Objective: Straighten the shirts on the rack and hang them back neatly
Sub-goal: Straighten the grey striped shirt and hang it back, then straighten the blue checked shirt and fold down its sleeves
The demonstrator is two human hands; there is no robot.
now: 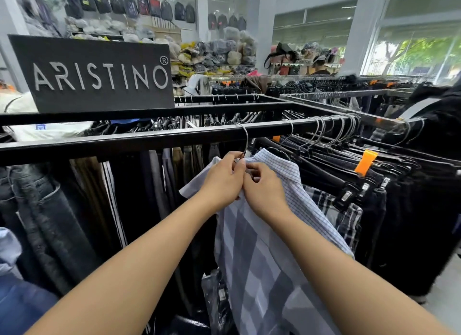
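A grey and white checked shirt (259, 265) hangs from the black rack rail (139, 137) by a metal hanger hook (245, 139). Its pale blue fine-check collar (279, 165) sits at the top. My left hand (223, 180) pinches the shirt at the neck just under the hook. My right hand (264, 187) is right beside it, fingers curled, pinching the collar front. The two hands touch each other. A dark plaid shirt (346, 215) hangs just to the right.
Dark trousers on clip hangers (349, 175) crowd the rail to the right, one with an orange tag (365, 161). Jeans and dark trousers (50, 210) hang at the left. A black brand sign (97, 73) stands on the rack top. A person (318, 65) stands far behind.
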